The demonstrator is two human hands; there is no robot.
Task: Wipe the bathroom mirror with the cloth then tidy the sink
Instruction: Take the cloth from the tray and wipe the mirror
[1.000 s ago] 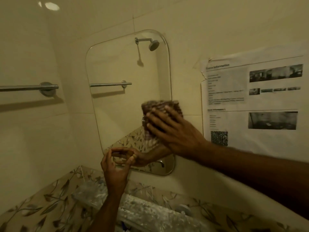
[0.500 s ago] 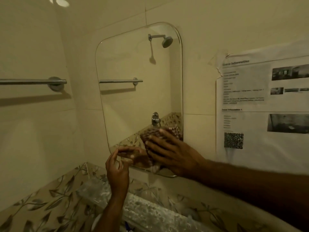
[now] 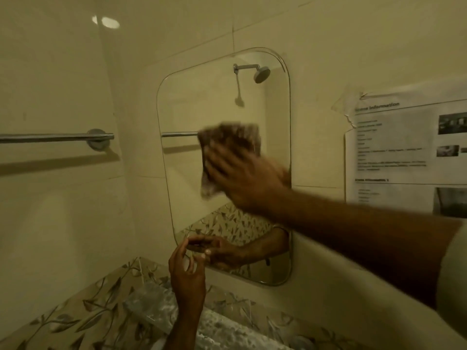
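Since 0.5 s ago the right hand (image 3: 249, 176) + cloth (image 3: 227, 152) went up from the mirror's lower edge to about mid-height, now covering the reflected towel bar's right end. Both are motion-blurred.

Right hand: palm flat, fingers spread, pressing the cloth onto the mirror (image 3: 209, 102) glass. No closed grip on it, just pinned under the palm & fingers. Cloth is dark, patterned, bunched; top part sticks out above the fingertips, lower corner hangs below-left of the hand.

Left hand (image 3: 187, 276): down by the mirror's bottom-left corner, fingers loosely curled, thumb & index close together near the glass edge. Can't tell if anything's pinched between them. Its reflection shows right behind it in the glass.

Mirror: rounded corners, mounted on a cream tiled wall, tilted in view. Reflects a shower head top right and leaf-pattern tiles low down.

Other stuff: towel bar (image 3: 55, 138) on the wall left of the mirror, well apart. Printed paper sheet (image 3: 404, 152) taped to the wall right of the mirror, right forearm crosses below it. Leaf-pattern tile band (image 3: 83, 314) along the bottom. Under the left forearm a mottled pale ledge, too blurry to ID.
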